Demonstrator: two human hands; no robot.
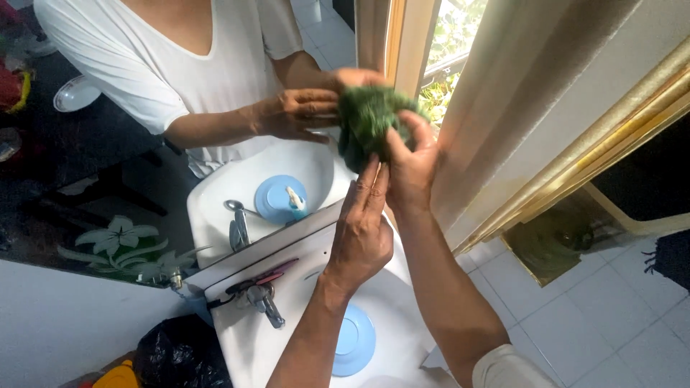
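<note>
- A green cloth (365, 118), bunched into a rough ball, is held up against the mirror (86, 179) above the back edge of the white sink (402, 302), close to the mirror's right edge.
- The cloth is gripped by the right hand (411, 164). The thumb and fingers are clamped around its lower right side, and the fingertips are buried in the folds.
- The left hand (363, 231) is held flat just below, with its fingers straight and pressed together. Their tips are seen at the cloth's lower edge, against the right hand. Whether they touch the cloth itself cannot be told.
- The step in hand is judged to be the gathering or pressing of the cloth at the glass — no wiping stroke is shown.
- A move across the glass would call for a firm pinch by the right hand and even pressure, so that the bundle is not let fall into the basin.
- The cloth looks dark green, coarse and crumpled — possibly damp, though this cannot be confirmed.
- Below the hands, a metal tap (262, 300) is seen at the sink's back edge and a pale blue disc (353, 343) in the basin. Both are doubled in the mirror, as are the hands.
</note>
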